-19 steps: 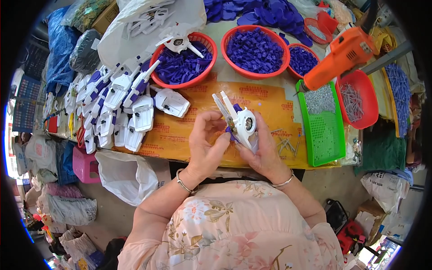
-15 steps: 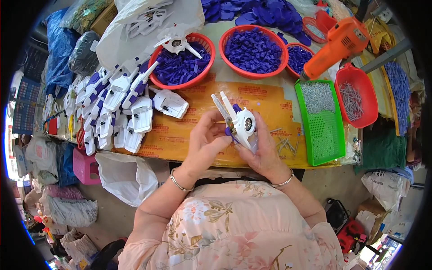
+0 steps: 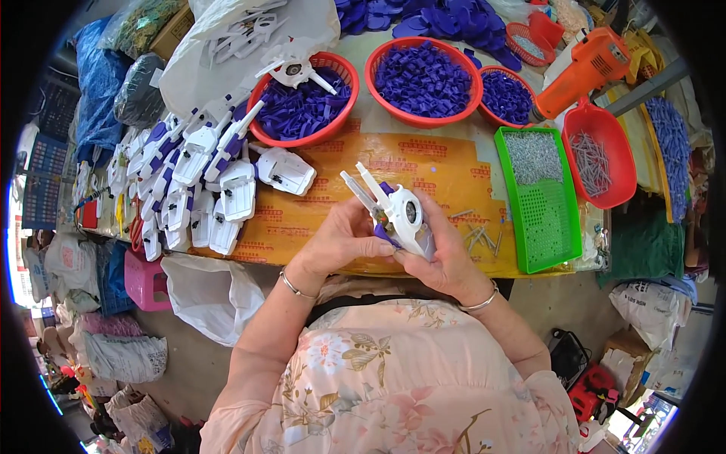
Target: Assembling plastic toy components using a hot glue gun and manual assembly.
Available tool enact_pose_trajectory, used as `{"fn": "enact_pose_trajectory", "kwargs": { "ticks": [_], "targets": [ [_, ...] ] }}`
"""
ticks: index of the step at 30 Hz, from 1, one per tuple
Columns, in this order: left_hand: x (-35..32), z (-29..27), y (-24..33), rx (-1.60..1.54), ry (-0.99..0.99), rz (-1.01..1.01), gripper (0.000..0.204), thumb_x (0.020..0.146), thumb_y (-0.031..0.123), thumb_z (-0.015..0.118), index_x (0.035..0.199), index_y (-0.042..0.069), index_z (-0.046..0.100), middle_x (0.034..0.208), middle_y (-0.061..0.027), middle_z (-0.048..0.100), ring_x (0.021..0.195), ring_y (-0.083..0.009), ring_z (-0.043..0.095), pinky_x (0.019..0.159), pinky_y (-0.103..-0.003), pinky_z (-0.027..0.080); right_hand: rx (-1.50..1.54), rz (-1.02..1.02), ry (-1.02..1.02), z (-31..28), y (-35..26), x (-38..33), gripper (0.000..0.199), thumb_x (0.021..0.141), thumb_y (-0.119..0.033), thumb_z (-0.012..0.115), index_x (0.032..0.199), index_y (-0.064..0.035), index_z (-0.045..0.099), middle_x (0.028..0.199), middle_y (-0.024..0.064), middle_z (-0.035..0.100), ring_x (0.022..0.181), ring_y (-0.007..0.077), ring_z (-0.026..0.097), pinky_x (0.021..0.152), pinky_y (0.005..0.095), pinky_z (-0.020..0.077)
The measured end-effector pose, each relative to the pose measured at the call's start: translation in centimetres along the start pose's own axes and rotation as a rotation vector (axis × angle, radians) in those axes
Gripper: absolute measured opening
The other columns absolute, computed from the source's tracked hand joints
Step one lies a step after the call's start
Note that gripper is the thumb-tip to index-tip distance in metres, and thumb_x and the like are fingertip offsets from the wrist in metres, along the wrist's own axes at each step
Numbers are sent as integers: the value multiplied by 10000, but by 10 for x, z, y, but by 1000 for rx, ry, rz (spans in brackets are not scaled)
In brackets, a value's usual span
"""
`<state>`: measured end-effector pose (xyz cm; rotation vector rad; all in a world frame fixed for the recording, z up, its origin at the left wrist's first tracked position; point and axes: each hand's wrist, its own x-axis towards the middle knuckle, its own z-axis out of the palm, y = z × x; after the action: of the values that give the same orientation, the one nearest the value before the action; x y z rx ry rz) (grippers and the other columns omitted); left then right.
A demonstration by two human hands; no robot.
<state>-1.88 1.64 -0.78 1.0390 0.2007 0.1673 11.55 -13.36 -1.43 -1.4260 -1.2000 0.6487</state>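
Standing right behind this person and looking down: both sets of fingers are clamped on one white and purple plastic toy piece [image 3: 399,216], held up over the near edge of the table [image 3: 318,227]. The left hand [image 3: 344,240] pinches the lower purple end with thumb and fingertips pressed together on it, while the right hand [image 3: 446,253] cups the round white body from underneath, fingers wrapped around the back. Two thin white prongs stick up and to the left out of the piece.

Just beside the right hand there's a small scatter of loose screws [image 3: 473,231] on the yellow table cover. Further right sits a green tray [image 3: 548,219] with a heap of screws at its far end, then a red scoop-shaped basket [image 3: 605,163] with longer nails. An orange power drill [image 3: 586,68] lies behind those. Across the back, three red baskets of purple parts [image 3: 423,79], and off to the left a whole row of finished white and purple pieces [image 3: 197,185] stacked side by side, well apart from the hands.
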Motion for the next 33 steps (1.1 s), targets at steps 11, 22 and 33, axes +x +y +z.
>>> {"fn": "enact_pose_trajectory", "kwargs": {
  "ticks": [11,22,33],
  "targets": [
    [4,4,-11,-170,91,62,638,679,26,789,1244,4,492,1169,-66,583,1071,-170,561,948,-322,451,-287,-118,112,-2,-21,3,626,773,-167,642,1284,51,353,1152,228,448,1050,362,481,908,396,422],
    [3,5,-12,-146,40,57,755,638,38,814,1295,15,443,1209,-60,559,1113,-162,538,973,-326,431,-374,-144,100,2,-31,-2,654,720,-57,666,1277,58,343,1178,230,420,1038,388,492,882,408,437],
    [-3,8,-6,-183,39,-16,810,599,21,821,1304,27,422,1217,-57,554,1133,-171,533,980,-338,429,-406,-90,104,7,-41,-10,745,678,-32,705,1306,50,314,1189,226,407,1067,389,478,884,411,436]
  ]
}}
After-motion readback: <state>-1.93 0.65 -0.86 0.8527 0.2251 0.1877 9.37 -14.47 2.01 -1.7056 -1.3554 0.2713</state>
